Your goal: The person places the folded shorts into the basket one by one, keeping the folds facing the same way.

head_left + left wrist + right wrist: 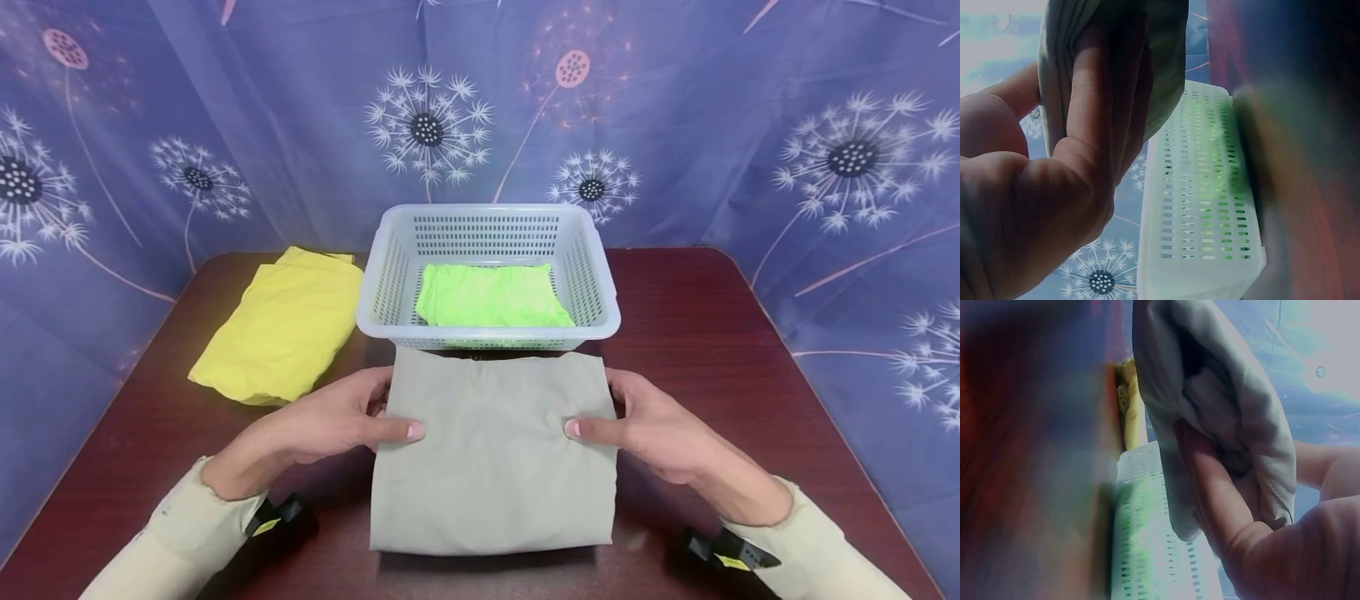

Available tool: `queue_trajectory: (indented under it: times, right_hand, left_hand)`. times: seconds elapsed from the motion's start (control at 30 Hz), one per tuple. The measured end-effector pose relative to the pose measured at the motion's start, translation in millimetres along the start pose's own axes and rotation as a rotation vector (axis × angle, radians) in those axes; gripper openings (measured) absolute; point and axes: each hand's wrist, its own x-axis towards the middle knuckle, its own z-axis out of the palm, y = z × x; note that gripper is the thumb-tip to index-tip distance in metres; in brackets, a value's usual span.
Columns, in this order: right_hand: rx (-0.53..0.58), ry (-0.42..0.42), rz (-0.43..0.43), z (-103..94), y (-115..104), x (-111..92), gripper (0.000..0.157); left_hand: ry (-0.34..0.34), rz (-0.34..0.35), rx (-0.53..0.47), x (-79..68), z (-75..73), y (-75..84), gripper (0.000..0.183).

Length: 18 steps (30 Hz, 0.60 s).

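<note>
A folded grey cloth [495,467] is held up in front of the basket by both hands. My left hand [337,421] pinches its left side, thumb on the near face and fingers behind. On the opposite side my right hand [660,425] grips it the same way. In the right wrist view the side of the grey cloth [1266,437] shows several layers, with a finger tucked among them. Beyond it stands a white plastic basket [487,333] with slotted walls. Inside the basket lies a folded bright green cloth [491,296].
A folded yellow cloth [281,329] lies on the dark red wooden table [682,317], left of the basket. Behind the table hangs a blue curtain [300,125] with dandelion prints, which also runs along both sides.
</note>
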Motion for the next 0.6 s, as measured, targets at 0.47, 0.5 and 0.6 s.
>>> queue_trajectory:
  times: [0.47, 0.5, 0.6]
  right_hand:
    - [-0.026, 0.024, -0.021, -3.0, -16, 0, 0.042]
    - [-0.03, 0.029, -0.023, -3.4, -17, 1, 0.042]
    - [-0.042, 0.038, -0.03, -4.9, -18, 2, 0.04]
  left_hand:
    - [-0.045, 0.099, -0.072, -1.4, -6.0, 9.2, 0.049]
    - [-0.045, 0.102, -0.08, -1.1, -6.5, 9.8, 0.049]
    - [-0.046, 0.114, -0.109, 0.0, -8.3, 11.5, 0.049]
